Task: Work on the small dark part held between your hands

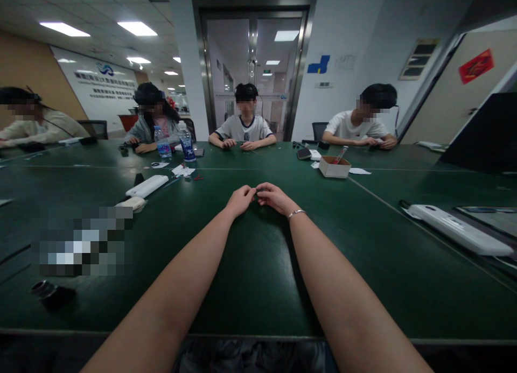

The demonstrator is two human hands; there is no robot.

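Both my hands meet over the middle of the green table (258,287), fingertips almost touching. My right hand (274,197), with a silver bracelet at the wrist, is closed in a pinch round a small dark piece (260,190). Its kind is too small to make out, and the fingers cover part of it. My left hand (241,199) is also closed, thumb and forefinger pressed together at the left side of that piece. Whatever those left fingers grip is hidden.
Across the table sit several people. Left of my hands lie a white power strip (147,186) and a black cylindrical object (52,293). Farther back stand a water bottle (187,142) and an open small box (334,168). Another white strip (460,230) lies right.
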